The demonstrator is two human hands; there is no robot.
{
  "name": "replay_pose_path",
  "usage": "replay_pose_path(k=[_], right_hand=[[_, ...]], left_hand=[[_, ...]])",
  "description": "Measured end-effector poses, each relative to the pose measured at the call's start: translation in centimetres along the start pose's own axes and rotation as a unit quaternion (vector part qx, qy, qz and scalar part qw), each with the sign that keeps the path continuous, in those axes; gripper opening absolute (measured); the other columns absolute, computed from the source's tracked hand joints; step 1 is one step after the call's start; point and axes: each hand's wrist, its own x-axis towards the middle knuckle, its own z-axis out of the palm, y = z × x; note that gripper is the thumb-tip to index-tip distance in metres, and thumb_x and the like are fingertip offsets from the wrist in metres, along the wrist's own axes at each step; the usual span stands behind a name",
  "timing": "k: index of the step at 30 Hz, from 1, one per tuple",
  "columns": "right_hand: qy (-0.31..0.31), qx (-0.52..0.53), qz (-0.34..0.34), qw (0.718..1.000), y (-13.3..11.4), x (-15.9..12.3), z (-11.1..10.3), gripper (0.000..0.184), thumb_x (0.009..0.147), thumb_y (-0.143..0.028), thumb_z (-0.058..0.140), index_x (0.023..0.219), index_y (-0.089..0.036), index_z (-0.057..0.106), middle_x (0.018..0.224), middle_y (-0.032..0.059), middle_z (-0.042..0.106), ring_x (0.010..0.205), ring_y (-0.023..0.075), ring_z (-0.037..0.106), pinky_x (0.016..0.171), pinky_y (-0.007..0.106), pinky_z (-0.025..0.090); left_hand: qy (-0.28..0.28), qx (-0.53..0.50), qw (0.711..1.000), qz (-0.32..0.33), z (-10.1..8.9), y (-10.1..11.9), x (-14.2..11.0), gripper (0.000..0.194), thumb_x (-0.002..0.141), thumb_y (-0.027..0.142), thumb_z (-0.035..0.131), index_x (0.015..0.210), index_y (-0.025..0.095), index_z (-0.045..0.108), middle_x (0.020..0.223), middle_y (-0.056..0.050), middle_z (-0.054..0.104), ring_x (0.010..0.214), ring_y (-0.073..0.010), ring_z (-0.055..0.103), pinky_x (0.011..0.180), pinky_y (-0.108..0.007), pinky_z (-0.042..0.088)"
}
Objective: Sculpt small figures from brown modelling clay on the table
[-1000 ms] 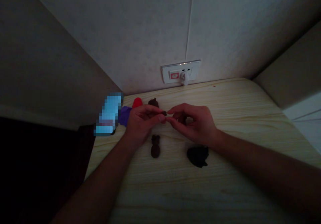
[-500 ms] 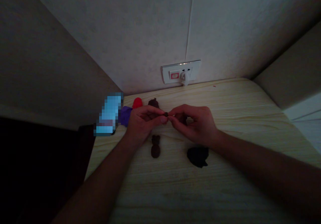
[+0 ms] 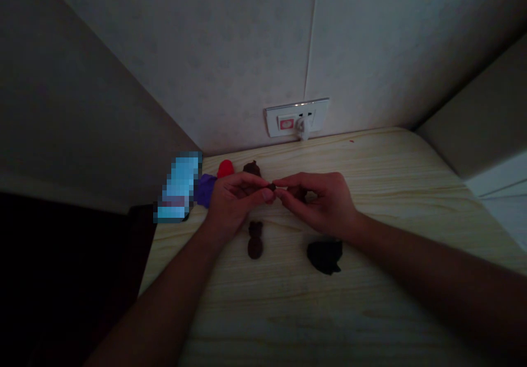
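Observation:
Between the fingertips of both hands is a small dark brown lump [image 3: 272, 187], which looks like modelling clay. My left hand [image 3: 236, 199] pinches it from the left, thumb below and index finger above. From the right, my right hand [image 3: 319, 199] pinches at the same lump with thumb and index finger. Below them on the table lies a brown clay figure [image 3: 255, 243] with a round body and a smaller head with two ears. A larger brown clay lump [image 3: 251, 168] sits behind my left hand, partly hidden by it.
Left of my left hand lie a purple clay piece [image 3: 205, 190] and a red clay piece [image 3: 225, 168]. A black lump [image 3: 325, 256] rests under my right forearm. A phone with a blurred screen [image 3: 179, 186] is at the wooden table's [image 3: 321, 312] left edge. Behind is a wall socket [image 3: 297, 119].
The fingers of my right hand have shifted slightly on the small brown lump, and the lump sits a touch higher. Everything on the table stays where it was.

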Motion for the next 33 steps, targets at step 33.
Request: replay_pose_path(k=[33], right_hand=[[-0.026,0.088,0.067,0.993,-0.09,0.35,-0.02,0.017,0.090,-0.030,0.071,0.089,-0.014,0.077,0.067,0.0013,0.074,0.052,0.0086,0.061,0.047,0.017,0.046]], left_hand=[[0.000,0.042,0.999,0.004,0.14,0.12,-0.06,0.017,0.065,0.019,0.093,0.077,0.022,0.081,0.073,-0.001,0.079,0.065,-0.0136,0.073,0.064,-0.024,0.060]])
